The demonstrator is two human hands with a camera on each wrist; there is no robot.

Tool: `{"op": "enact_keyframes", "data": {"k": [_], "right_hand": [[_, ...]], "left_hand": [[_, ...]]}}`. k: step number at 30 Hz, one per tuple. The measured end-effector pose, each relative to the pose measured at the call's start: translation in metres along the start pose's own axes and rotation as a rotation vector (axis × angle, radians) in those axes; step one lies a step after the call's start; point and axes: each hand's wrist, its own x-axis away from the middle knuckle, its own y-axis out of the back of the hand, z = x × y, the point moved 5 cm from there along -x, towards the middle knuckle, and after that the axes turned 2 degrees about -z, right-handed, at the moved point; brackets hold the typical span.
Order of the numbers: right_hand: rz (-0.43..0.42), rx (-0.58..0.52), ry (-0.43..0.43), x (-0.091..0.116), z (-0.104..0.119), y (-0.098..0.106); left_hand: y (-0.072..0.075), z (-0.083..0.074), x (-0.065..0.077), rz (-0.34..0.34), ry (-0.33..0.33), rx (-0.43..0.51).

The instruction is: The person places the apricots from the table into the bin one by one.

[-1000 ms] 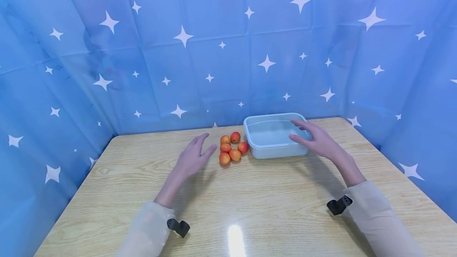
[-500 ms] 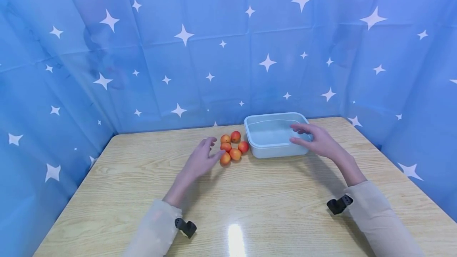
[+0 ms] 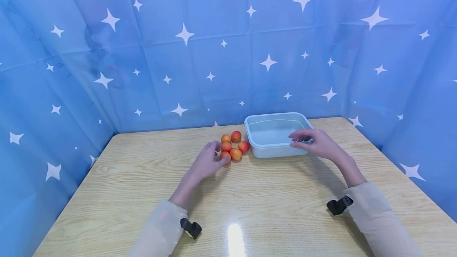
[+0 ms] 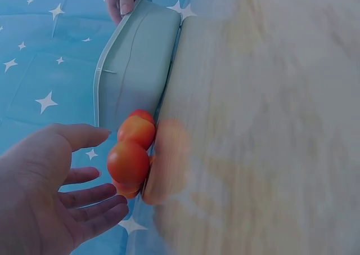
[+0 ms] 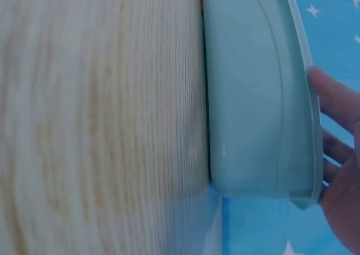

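Several small, round orange-red fruits (image 3: 235,154) lie clustered on the table, just left of a pale blue plastic tub (image 3: 275,152). My left hand (image 3: 207,162) is at the cluster's left side, its thumb overlapping the nearest fruit in the head view. In the left wrist view that hand (image 4: 50,187) has its fingers spread and slightly bent, with a gap between its palm and the fruits (image 4: 128,161). My right hand (image 3: 317,142) hangs over the tub's front right corner with loosely bent fingers. The right wrist view has its thumb (image 5: 334,97) right at the rim; the fingertips are partly hidden behind it.
A light wood-grain table (image 3: 250,201) lies under everything. Behind it and at both sides hangs a blue curtain (image 3: 214,50) with white stars. The tub stands near the table's back edge.
My left hand has moved right and slightly forward, up to the fruits. The right hand's thumb and fingers have drawn closer together over the tub. Fruits and tub have stayed put.
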Motion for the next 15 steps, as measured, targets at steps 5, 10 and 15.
{"op": "enact_keyframes", "data": {"k": [5,10,15], "right_hand": [[0.025,-0.016,-0.038,0.0017,-0.0016,-0.0009],[0.045,-0.026,-0.076,0.0024,-0.0043,-0.0017],[0.044,-0.025,-0.08,0.0034,-0.0068,-0.0016]], "left_hand": [[-0.0031,-0.0012,-0.0006,0.001,-0.032,-0.005],[-0.0057,-0.0026,-0.0017,0.008,-0.053,-0.018],[-0.0085,-0.0027,-0.0037,0.008,-0.08,-0.054]]}}
